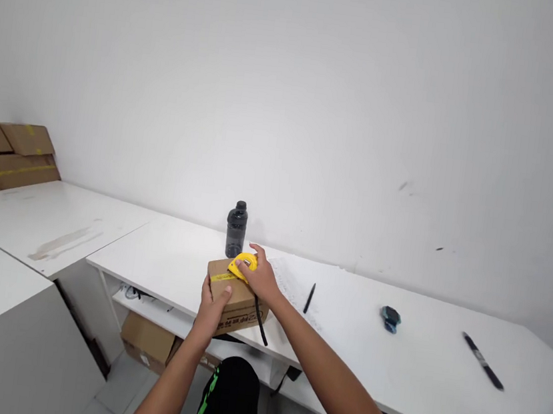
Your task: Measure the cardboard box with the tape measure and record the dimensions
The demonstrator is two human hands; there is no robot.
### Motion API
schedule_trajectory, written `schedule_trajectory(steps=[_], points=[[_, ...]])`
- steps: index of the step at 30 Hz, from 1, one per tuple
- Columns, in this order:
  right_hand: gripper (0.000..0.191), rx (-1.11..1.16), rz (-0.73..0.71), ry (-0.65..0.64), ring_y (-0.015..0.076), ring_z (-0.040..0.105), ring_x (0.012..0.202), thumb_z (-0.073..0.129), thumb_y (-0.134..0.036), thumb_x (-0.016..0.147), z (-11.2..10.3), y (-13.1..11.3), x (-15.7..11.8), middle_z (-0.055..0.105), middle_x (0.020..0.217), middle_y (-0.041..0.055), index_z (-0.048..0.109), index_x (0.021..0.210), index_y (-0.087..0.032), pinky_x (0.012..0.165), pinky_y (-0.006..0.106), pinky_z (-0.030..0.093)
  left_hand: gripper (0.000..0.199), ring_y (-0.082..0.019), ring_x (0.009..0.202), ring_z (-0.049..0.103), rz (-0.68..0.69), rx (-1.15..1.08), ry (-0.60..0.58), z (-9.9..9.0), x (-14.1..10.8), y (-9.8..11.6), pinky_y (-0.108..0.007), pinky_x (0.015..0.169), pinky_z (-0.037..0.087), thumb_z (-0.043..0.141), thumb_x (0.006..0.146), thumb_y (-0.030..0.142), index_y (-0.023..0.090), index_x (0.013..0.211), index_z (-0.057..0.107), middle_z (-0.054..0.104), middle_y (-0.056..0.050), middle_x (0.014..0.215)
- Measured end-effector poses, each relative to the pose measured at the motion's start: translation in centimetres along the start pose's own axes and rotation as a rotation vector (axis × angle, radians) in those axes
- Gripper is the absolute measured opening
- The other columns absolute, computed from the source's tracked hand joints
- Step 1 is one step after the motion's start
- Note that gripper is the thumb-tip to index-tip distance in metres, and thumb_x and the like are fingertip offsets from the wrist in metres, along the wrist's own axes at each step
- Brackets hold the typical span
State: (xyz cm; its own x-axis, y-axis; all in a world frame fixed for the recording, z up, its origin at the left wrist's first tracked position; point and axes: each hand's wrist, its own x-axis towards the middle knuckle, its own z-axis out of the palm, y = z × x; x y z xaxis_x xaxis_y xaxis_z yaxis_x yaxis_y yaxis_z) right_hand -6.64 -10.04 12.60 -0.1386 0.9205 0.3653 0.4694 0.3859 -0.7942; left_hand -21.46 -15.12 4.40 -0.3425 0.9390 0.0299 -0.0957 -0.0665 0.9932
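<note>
A small brown cardboard box with yellow tape on its top sits at the front edge of the white table. My left hand grips the box at its left side, thumb on the top. Over the box's top, my right hand holds a yellow tape measure, its lower end at the box's top. A black strap hangs down from below my right hand in front of the box. Just behind the box stands a dark bottle.
On the white table lie a black pen, a dark blue item and a black marker-like object. Brown boxes are stacked at the far left. Another box sits below the table.
</note>
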Motion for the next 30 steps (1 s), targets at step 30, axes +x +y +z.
schedule_trajectory(steps=[30], points=[[0.056, -0.469, -0.182, -0.357, 0.0230, 0.059, 0.105, 0.061, -0.036, 0.085, -13.4, 3.4, -3.1, 0.059, 0.127, 0.0066, 0.040, 0.137, -0.027, 0.083, 0.032, 0.045, 0.049, -0.027, 0.125, 0.052, 0.220, -0.049, 0.007, 0.9, 1.9, 1.0, -0.043, 0.110, 0.036, 0.067, 0.079, 0.040, 0.018, 0.122, 0.064, 0.061, -0.010, 0.131]])
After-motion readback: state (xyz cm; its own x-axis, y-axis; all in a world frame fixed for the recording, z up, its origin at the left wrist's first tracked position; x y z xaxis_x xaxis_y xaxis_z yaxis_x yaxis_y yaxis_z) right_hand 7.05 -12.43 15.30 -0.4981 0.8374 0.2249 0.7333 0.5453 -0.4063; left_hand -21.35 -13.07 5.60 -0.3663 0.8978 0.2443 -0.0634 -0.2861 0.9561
